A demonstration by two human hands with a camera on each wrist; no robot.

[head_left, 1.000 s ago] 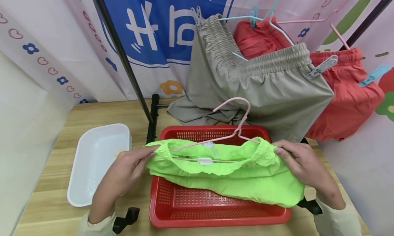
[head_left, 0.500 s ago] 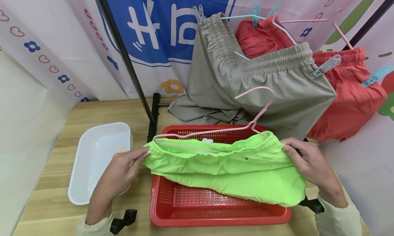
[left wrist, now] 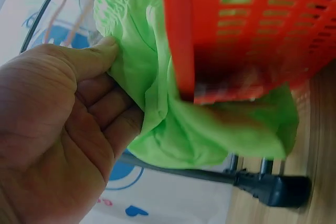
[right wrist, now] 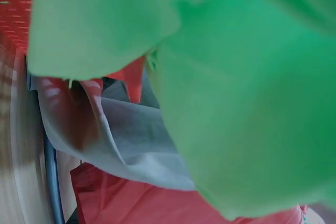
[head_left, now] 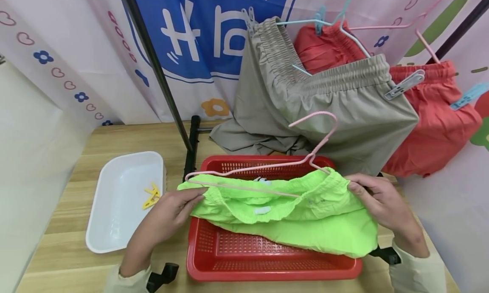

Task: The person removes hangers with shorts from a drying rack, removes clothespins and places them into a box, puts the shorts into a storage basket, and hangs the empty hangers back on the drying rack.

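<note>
Lime-green shorts [head_left: 305, 231] with an elastic waistband are held over a red basket [head_left: 275, 275]. My left hand [head_left: 168, 212] pinches the waistband's left side between thumb and fingers; the left wrist view shows the thumb on the green fabric [left wrist: 142, 72]. At the waistband's right end, my right hand [head_left: 383, 201] grips the cloth. A pink hanger [head_left: 263, 167] has its right end inside the waistband, and its left end lies near the back edge at left. Green cloth [right wrist: 252, 98] fills much of the right wrist view and the right hand is hidden there.
A white tray [head_left: 114, 216] with yellow clothespins [head_left: 152, 196] stands at left. Grey shorts [head_left: 324, 114] and red shorts [head_left: 435, 127] hang on hangers behind, held by clothespins. A black rack post [head_left: 160, 76] rises beside the basket.
The hanger has shifted right and its left end has come out over the waistband. The left hand moved left, then back right. The waistband closed up, then opened again.
</note>
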